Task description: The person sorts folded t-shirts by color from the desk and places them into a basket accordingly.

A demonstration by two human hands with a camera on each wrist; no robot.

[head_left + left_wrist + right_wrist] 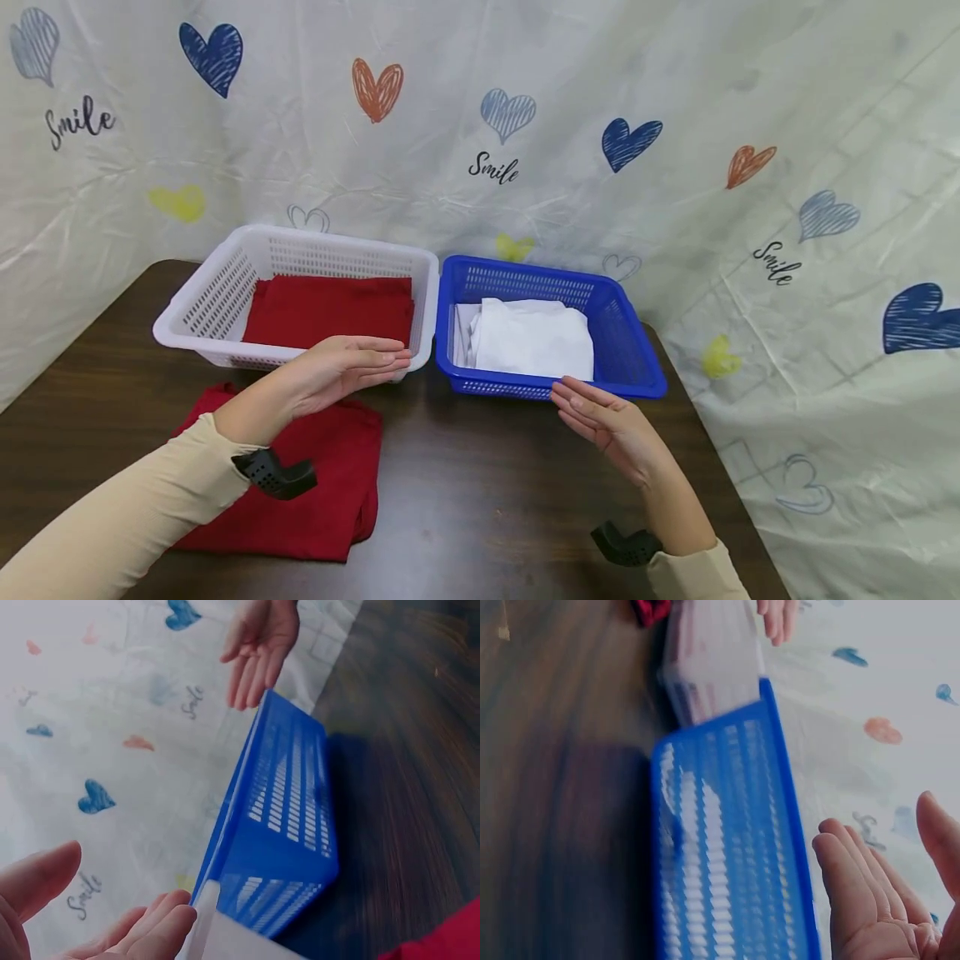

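Note:
My left hand (341, 372), fingers straight, hovers by the front right corner of the white basket (180, 321) and holds nothing. Inside that basket lies folded red cloth (330, 310). More red cloth (330, 492) lies folded on the table, partly hidden under my left forearm. My right hand (611, 427) has its fingers extended beside the front rim of the blue basket (630, 346); it too is bare of any object. White folded cloth (532, 340) sits in the blue basket. In the right wrist view the right hand (877, 900) shows an open palm.
Both baskets stand side by side at the back of the dark wooden table (465, 500). Behind and to the right hangs a pale curtain (570, 67) printed with hearts. Black bands (277, 475) are worn on the wrists.

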